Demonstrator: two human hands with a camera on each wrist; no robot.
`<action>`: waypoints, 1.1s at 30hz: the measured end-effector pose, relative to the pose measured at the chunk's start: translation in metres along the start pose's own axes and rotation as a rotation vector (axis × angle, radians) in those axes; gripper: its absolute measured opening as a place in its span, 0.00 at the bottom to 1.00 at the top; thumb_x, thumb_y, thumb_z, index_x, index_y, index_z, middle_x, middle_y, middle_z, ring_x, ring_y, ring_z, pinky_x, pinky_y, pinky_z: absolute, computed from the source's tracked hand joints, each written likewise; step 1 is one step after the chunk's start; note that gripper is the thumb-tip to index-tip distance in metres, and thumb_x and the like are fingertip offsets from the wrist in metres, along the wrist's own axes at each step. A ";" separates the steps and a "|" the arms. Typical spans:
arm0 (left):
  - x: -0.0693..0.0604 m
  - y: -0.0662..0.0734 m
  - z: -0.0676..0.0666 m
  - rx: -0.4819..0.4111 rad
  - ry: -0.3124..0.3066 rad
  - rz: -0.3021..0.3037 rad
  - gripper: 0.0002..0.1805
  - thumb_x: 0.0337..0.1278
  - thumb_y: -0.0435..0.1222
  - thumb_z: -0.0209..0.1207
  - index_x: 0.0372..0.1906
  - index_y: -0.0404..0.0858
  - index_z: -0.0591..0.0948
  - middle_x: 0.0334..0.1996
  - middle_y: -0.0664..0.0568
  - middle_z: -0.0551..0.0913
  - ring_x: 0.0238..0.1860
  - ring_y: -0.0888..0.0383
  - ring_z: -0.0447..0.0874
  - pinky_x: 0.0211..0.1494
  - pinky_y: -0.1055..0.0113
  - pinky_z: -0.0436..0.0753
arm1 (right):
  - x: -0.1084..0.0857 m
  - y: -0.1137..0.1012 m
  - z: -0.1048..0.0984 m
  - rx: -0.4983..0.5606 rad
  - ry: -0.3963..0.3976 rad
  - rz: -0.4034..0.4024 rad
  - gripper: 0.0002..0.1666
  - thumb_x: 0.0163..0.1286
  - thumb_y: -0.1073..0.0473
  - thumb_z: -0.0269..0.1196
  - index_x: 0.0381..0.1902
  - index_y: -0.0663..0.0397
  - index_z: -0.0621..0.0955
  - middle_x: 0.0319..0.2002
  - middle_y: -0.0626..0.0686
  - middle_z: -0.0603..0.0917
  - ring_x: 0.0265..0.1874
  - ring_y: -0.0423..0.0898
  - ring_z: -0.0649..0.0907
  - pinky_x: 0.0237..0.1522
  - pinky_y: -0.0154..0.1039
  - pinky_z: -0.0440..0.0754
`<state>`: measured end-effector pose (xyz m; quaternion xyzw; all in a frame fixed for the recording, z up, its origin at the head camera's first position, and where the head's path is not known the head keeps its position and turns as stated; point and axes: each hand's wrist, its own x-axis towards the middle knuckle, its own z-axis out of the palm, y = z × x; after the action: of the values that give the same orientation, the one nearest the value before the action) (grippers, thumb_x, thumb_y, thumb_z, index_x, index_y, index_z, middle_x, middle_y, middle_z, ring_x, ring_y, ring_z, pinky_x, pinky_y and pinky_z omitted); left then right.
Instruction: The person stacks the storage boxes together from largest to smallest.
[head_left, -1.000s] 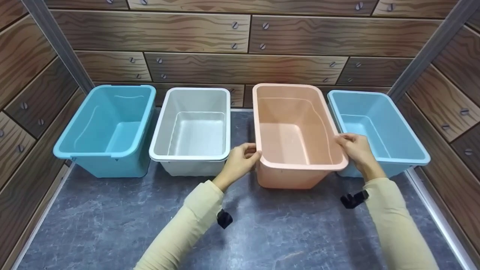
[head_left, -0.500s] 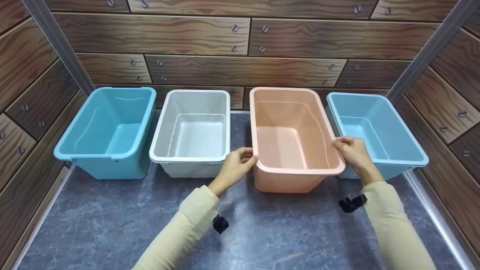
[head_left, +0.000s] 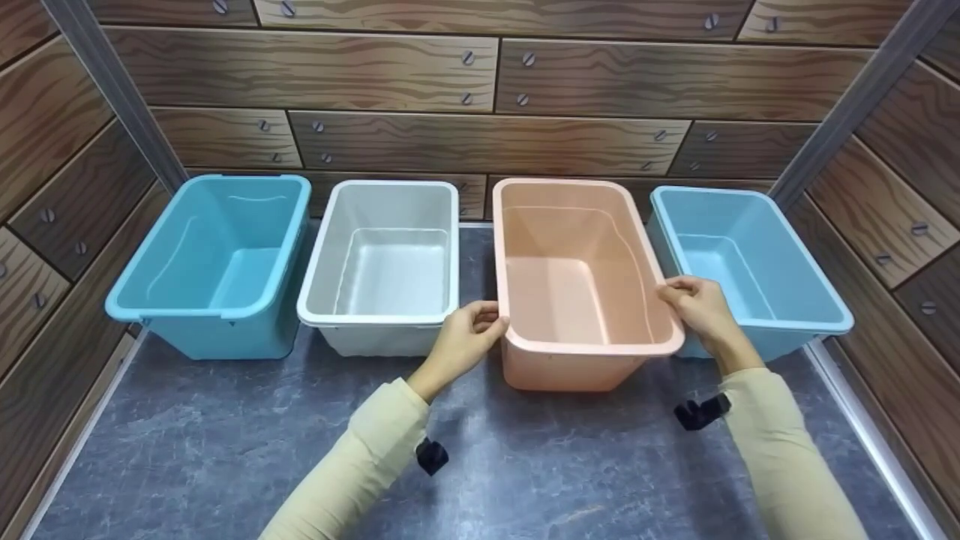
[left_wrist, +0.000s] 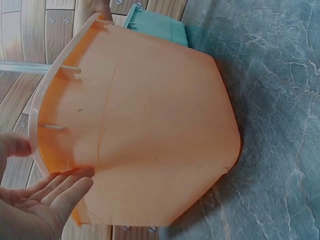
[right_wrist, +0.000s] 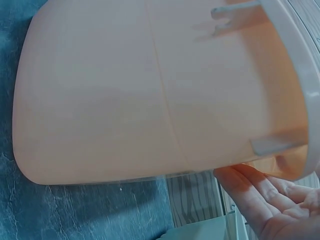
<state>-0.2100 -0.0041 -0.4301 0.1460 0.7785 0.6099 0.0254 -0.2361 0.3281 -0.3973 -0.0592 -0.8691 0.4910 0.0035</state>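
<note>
head view: bright | floor (head_left: pixel 480 450): pale glare, soft shadows | wrist views: duller, hazy

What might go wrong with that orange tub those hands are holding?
The right hand is between the orange tub and the light blue tub, so its fingers might get squeezed. The left hand is near the white tub's front corner and might bump it. Also, both hands hold just the rim towards the front, so the tub might tip or slip if lifted.
</note>
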 end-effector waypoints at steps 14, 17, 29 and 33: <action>-0.009 -0.002 -0.009 -0.021 -0.009 -0.021 0.20 0.64 0.35 0.56 0.55 0.24 0.76 0.50 0.32 0.83 0.54 0.42 0.83 0.56 0.62 0.85 | -0.002 -0.002 0.007 0.017 -0.002 -0.008 0.22 0.69 0.60 0.57 0.50 0.78 0.76 0.20 0.30 0.78 0.23 0.27 0.79 0.29 0.23 0.80; -0.011 -0.001 -0.010 -0.021 -0.004 -0.012 0.20 0.64 0.35 0.56 0.54 0.23 0.76 0.50 0.31 0.83 0.54 0.42 0.83 0.57 0.61 0.85 | -0.005 -0.003 0.008 0.025 -0.006 -0.012 0.22 0.68 0.61 0.57 0.50 0.78 0.76 0.20 0.30 0.79 0.23 0.27 0.79 0.29 0.22 0.80; -0.016 -0.001 -0.012 -0.009 0.000 -0.014 0.21 0.62 0.34 0.57 0.55 0.22 0.76 0.50 0.30 0.82 0.54 0.40 0.83 0.57 0.60 0.85 | -0.012 0.002 0.011 0.040 -0.009 -0.017 0.26 0.70 0.58 0.58 0.54 0.79 0.74 0.22 0.30 0.80 0.24 0.26 0.80 0.30 0.22 0.81; -0.015 0.000 -0.012 -0.008 0.010 -0.020 0.23 0.61 0.33 0.57 0.57 0.22 0.74 0.52 0.29 0.81 0.54 0.40 0.83 0.57 0.60 0.85 | -0.015 0.004 0.011 0.086 -0.030 0.001 0.30 0.72 0.55 0.56 0.59 0.78 0.71 0.24 0.28 0.80 0.27 0.25 0.80 0.32 0.22 0.81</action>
<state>-0.1982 -0.0197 -0.4294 0.1349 0.7776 0.6135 0.0284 -0.2219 0.3192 -0.4062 -0.0519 -0.8471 0.5289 -0.0070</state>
